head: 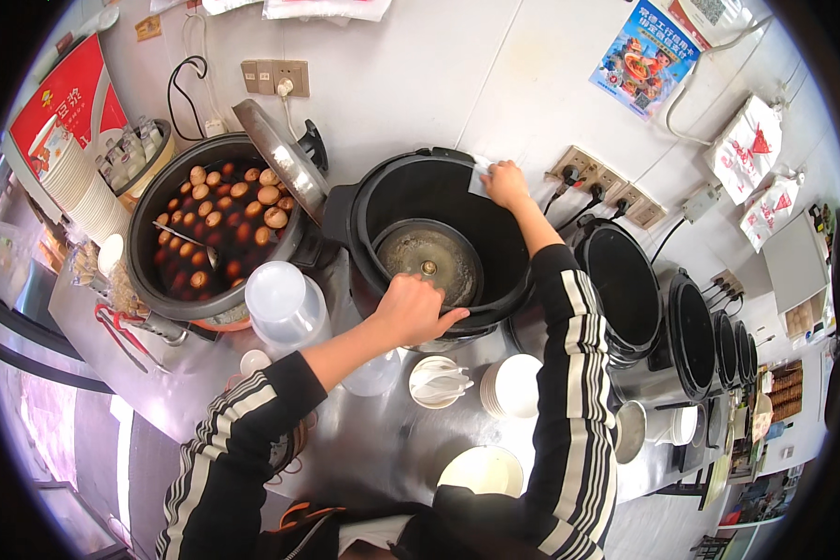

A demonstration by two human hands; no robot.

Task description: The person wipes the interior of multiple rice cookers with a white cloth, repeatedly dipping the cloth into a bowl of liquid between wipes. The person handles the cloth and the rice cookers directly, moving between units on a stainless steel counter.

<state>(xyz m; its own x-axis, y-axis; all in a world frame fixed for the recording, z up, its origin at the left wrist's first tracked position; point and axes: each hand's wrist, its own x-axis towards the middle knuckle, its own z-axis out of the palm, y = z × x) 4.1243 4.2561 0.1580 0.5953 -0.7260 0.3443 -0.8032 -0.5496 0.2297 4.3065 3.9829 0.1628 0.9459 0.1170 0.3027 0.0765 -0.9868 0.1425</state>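
A large black electric cooker (430, 175) stands before me without its inner pot, its round heating plate (420, 255) stained and bare at the bottom. My left hand (411, 308) grips the cooker's near rim, fingers curled over it and thumb stretched along the edge. At the far right rim, my right hand (505, 183) presses a white cloth or wipe (481, 176) against the edge. To the left, another cooker (143, 280) is full of brown eggs (239, 190) in dark liquid, with a ladle (189, 239) in it. A metal lid (280, 157) leans upright between the two cookers.
Stacked clear plastic tubs (287, 301), a bowl of white spoons (439, 381) and stacked bowls (514, 386) stand on the steel counter (364, 448). Red-handled tongs (129, 332) lie left. More open cookers (623, 287) line the right. Plugged cords (588, 199) hang from wall sockets.
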